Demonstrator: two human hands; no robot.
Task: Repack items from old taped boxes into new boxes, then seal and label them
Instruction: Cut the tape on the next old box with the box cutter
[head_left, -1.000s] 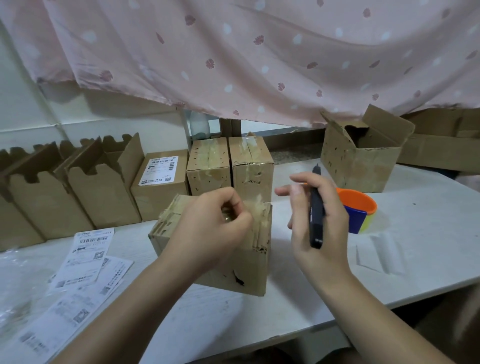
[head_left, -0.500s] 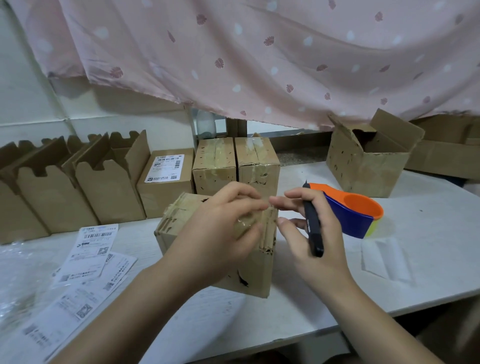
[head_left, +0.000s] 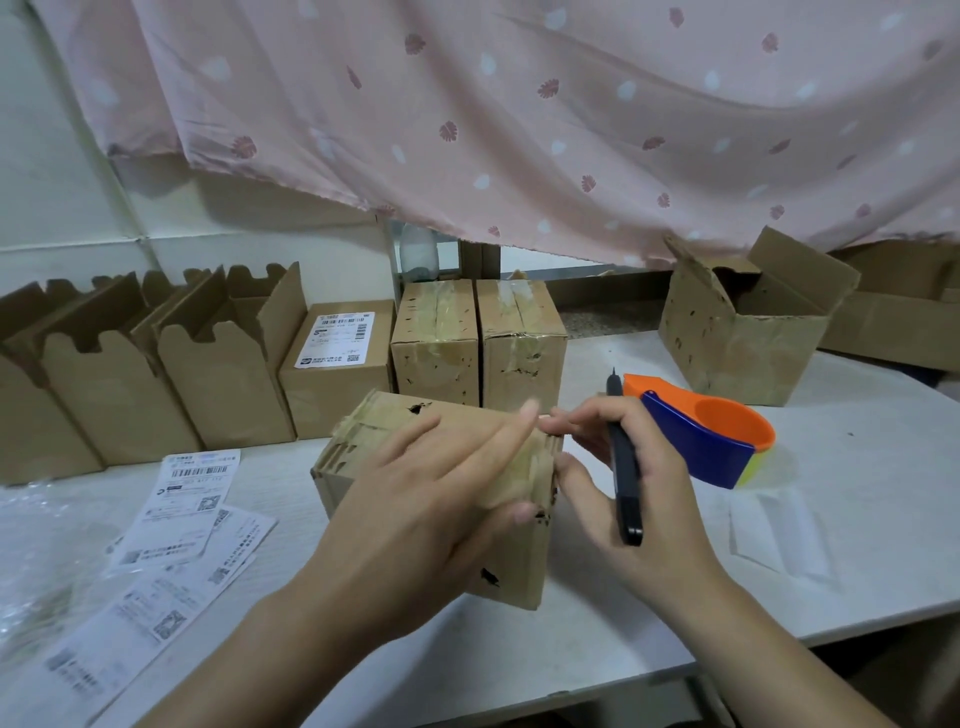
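A worn, taped cardboard box (head_left: 363, 441) stands at the table's front middle. My left hand (head_left: 441, 499) lies over its top, fingers stretched along the taped seam and thumb against the right face. My right hand (head_left: 623, 478) sits just right of the box and holds a black pen-like cutter (head_left: 623, 467) against the palm, tip pointing up; its fingertips touch the box's upper right edge. Two more taped old boxes (head_left: 478, 343) stand behind. Several new open boxes (head_left: 171, 374) line the back left, beside a sealed, labelled box (head_left: 337, 358).
An orange and blue tape dispenser (head_left: 711, 431) sits right of my right hand. An opened old box (head_left: 743, 332) stands at the back right. Shipping labels (head_left: 171, 525) lie at the front left over clear plastic. A pink curtain (head_left: 519, 119) hangs above. The table edge (head_left: 779, 634) is near.
My left hand has uncurled from a pinch on the box top and now lies flat along the seam. My right hand has come in to touch the box's upper right edge.
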